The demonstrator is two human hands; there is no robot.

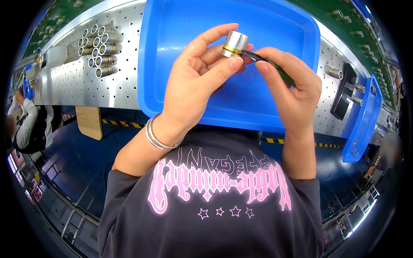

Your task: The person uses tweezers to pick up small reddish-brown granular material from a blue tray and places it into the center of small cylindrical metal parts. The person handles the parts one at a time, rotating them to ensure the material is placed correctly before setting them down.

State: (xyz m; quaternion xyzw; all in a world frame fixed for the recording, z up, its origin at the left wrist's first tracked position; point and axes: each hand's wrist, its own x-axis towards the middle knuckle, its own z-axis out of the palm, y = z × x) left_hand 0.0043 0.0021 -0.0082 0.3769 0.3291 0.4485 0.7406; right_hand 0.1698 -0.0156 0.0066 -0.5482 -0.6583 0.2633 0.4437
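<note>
Holding a silver cylinder [235, 44], yellow-banded: left hand [195, 81], grip clamped. Right hand [290, 84] grip clamped on green-handled tweezers [266, 62]. Blue tray [172, 51] beneath.

Tray [180, 26] bright blue. Cylinder [235, 44] silver, gold band at base. Tool handle [282, 72] green. Bench [77, 81] silver, dotted with holes. Shirt [211, 215] dark grey, pink lettering, stars. Bracelets [155, 136] silver.

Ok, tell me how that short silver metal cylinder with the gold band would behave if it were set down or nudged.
The short silver metal cylinder looks solid, so probably stiff and heavy for its size. Its round, shiny side suggests it would roll if laid sideways and may slip. The left hand pinches it in the fingertips over the blue plastic tray.
</note>
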